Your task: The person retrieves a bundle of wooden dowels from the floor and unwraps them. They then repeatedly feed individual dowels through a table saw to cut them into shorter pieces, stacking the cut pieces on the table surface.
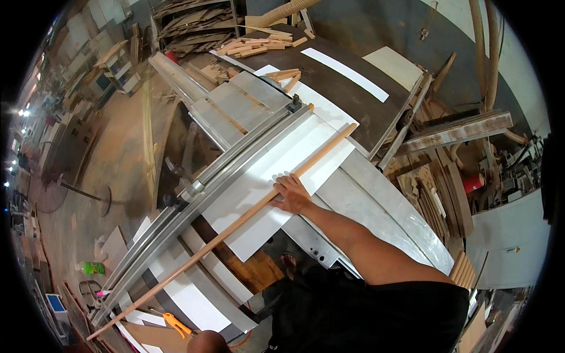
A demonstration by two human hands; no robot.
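Gripping a long, slim, light-brown wooden strip (222,236), the person's bare right hand (291,194) has its fingers laid over the top and, as far as I can make out, its thumb on the near side, so the hold is closed on the wood. The left hand is out of my sight. The hold falls somewhere past the strip's middle, toward its far end, which probably suits steering it more than bearing its weight.

Under the hand lies a broad, smooth white panel (253,233), and the strip crosses it at a slant. That flat face probably gives the hand something to steady against. The strip's near end runs well out to the lower left; I can't tell whether anything props it there. The panel lies partly over a grey metal tabletop (365,194), beside a long silver metal rail (250,157) that looks meant to keep work straight.

Farther out, an orange-handled air gun (175,323) lies at the lower left, perhaps left handy. Beyond the panel, a dark brown worktop (326,82) bears a narrow white strip (347,70) and a heap of short, pale wooden pieces (253,47).
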